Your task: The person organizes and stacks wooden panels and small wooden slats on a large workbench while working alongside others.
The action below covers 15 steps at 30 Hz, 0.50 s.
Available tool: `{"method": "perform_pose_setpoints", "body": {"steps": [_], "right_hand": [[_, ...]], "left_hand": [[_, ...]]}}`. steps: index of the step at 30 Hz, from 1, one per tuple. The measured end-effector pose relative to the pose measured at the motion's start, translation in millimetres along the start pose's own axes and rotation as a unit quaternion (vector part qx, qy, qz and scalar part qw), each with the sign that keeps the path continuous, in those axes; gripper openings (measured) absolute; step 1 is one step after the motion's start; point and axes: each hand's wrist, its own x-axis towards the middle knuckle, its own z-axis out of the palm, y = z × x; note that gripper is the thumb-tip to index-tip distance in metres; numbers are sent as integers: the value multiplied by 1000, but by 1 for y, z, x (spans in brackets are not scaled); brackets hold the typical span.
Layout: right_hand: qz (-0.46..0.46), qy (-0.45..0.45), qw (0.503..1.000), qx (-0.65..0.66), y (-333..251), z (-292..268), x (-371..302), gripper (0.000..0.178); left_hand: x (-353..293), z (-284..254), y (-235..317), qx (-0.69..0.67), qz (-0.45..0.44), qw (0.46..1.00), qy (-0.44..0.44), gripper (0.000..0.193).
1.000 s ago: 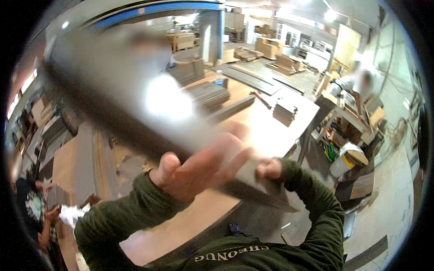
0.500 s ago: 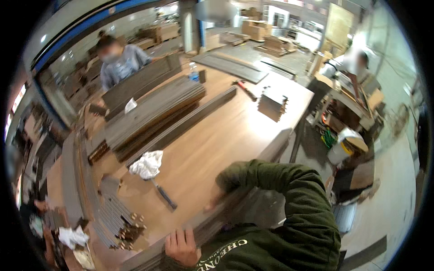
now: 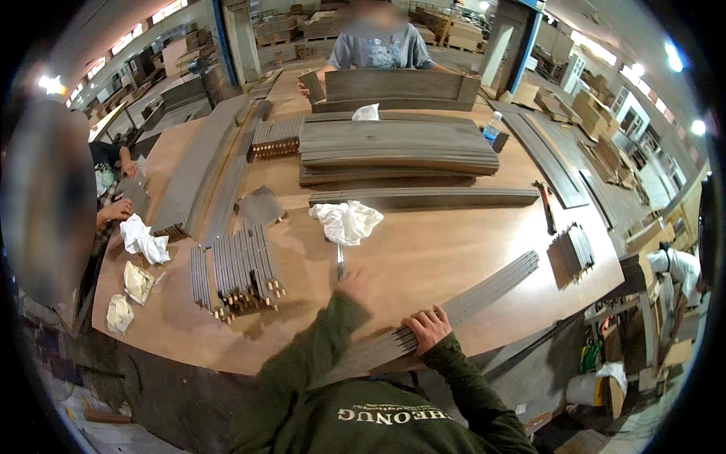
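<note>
Along the near table edge lies a bundle of long grey wooden slats (image 3: 484,291), slanting up to the right. My right hand (image 3: 429,331) grips it near the middle, fingers over its far edge. My left hand (image 3: 357,289) is blurred beyond the slats, at the near end of a tool with a slim dark handle (image 3: 339,265). Its fingers are smeared, so its hold on the handle is unclear. The tool's far end disappears under a crumpled white cloth (image 3: 346,222).
Short grey pieces with dowels (image 3: 238,265) lie left; another stack (image 3: 577,248) stands right near a red-handled hammer (image 3: 545,208). Stacked grey boards (image 3: 397,144) fill the table's middle. One person (image 3: 382,45) handles boards opposite; another's hands (image 3: 117,208) work at the left edge.
My view has swung round to face the table squarely. My left hand has left the slats and reached the tool handle. My right hand, blurred before, now rests on the slats.
</note>
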Motion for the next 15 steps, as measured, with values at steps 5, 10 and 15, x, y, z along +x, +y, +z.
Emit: {"method": "perform_pose_setpoints", "body": {"steps": [5, 10, 15], "right_hand": [[-54, 25, 997, -59, 30, 20, -3, 49], [9, -26, 997, -72, 90, -16, -29, 46], [-43, 33, 996, -70, 156, -26, -7, 46]], "left_hand": [[105, 80, -80, 153, -16, 987, 43, 50], [100, 81, -132, 195, -313, 929, -48, 49], [54, 101, -241, 226, -284, 931, 36, 49]]}}
